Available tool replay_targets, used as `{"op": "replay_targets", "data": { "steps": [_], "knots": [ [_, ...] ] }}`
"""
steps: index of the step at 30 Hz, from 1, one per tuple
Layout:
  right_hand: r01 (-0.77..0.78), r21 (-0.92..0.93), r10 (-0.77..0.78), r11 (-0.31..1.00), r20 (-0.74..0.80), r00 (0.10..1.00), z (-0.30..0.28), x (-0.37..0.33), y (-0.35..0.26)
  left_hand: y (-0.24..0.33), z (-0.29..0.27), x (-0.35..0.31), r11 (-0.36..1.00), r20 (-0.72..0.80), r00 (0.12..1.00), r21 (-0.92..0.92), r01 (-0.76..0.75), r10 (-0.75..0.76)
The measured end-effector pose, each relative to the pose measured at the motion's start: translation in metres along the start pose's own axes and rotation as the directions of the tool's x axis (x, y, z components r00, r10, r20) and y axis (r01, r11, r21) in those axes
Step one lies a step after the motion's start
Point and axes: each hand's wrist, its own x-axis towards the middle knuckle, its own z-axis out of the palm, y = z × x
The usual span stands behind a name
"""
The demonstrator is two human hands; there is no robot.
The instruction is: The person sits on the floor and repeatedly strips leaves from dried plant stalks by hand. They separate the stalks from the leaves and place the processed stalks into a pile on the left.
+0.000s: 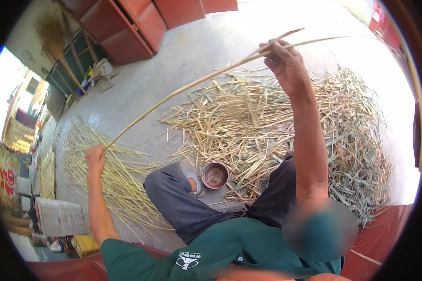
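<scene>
A long, pale yellow-green plant stalk stretches slantwise between my hands, bowed slightly. At its lower left end my left hand is closed around it, above a spread of thin peeled-looking stalks on the floor. My right hand, raised at the far right, pinches the stalk near its other end. A dry leaf strip sticks out beside those fingers. Beneath the right arm lies a broad heap of cut stalk pieces and dry leaves.
A round reddish-brown bowl stands between my legs by my shoe. Red door panels rise at the far side. A broom leans at the far left. A white crate and a yellow box stand at the near left.
</scene>
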Motion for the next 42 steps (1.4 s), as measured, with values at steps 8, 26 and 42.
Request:
{"op": "replay_targets", "data": {
  "steps": [8,26,42],
  "knots": [
    [-0.408,-0.112,0.383,0.906,-0.197,0.903,-0.008,-0.054,0.089,0.279,0.022,0.162,0.702,-0.176,0.967,-0.666,-0.253,0.182],
    [-0.408,-0.194,0.297,0.892,-0.428,0.854,-0.113,-0.053,0.058,0.356,0.067,0.220,-0.012,0.447,0.709,-0.842,0.540,0.545],
    [-0.326,-0.333,0.191,0.885,-0.378,0.906,-0.120,-0.059,0.061,0.345,0.075,0.233,0.820,-0.161,0.981,-0.543,-0.178,0.106]
  ]
}}
